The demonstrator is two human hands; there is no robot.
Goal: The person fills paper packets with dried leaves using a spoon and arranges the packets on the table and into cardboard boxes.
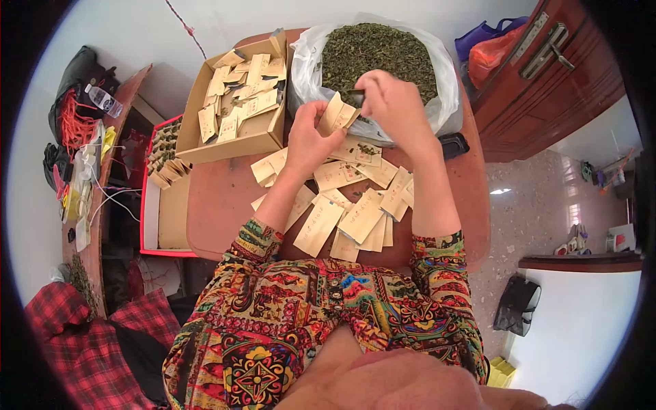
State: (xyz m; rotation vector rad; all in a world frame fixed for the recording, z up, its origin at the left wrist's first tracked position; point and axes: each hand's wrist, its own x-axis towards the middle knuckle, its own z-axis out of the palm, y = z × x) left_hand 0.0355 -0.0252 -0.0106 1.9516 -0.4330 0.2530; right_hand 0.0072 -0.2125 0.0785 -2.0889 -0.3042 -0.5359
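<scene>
Along the near edge of the desk [217, 215], flat paper packets [320, 226] lay overlapping, some strewn with leaf, seemingly unfilled; their print was too small to read. Beyond them, the left hand [312, 141] had its grip clamped on an upright packet [336, 116], and the right hand [391, 102] had its grip closed on a dark implement [355, 98] by the mouth, its shape mostly hidden. Beside the left edge, a red-rimmed box [176, 229], partly covered, held a row of upright packets [164, 149], apparently filled. At the far left corner, a cardboard box [236, 152] held packets whose contents I couldn't tell; toward the far right, a plastic bag [305, 65] held plenty of leaf [374, 53].
</scene>
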